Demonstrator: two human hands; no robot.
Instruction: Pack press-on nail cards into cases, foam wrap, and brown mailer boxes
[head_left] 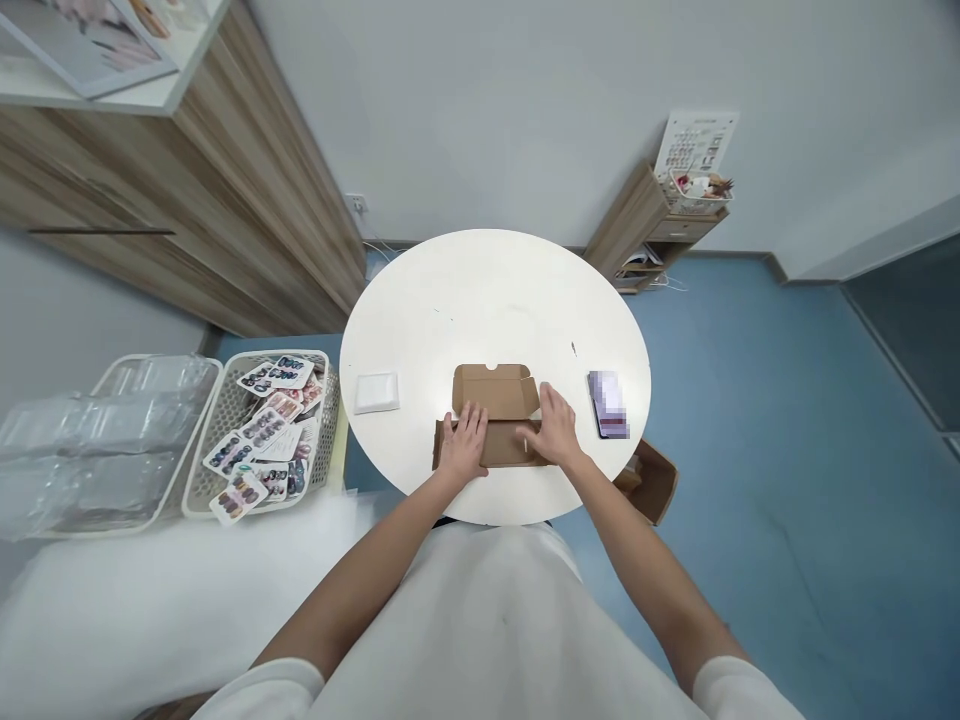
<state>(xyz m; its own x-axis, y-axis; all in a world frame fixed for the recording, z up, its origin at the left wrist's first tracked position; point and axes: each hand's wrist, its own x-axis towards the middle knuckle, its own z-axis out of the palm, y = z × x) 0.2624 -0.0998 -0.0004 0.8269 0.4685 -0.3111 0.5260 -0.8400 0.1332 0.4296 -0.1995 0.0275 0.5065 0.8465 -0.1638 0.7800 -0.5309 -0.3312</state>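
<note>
A brown cardboard mailer box (496, 392) lies unfolded on the white round table (491, 290), its lid flap spread toward the far side. My left hand (463, 442) rests flat on the left part of the box, near the fold, with fingers stretched out. At the right end of the box is my right hand (553, 428), its thumb held away from the other fingers over the cardboard. Whether the right fingertips press on the box edge I cannot tell. Neither hand is closed around anything.
On the tabletop, a flat white packet (376, 392) lies left and a phone (607, 404) right. Left of the table, one basket (196, 485) holds press-on nail cards and another (161, 520) clear plastic packs. An open carton (654, 482) stands on the floor.
</note>
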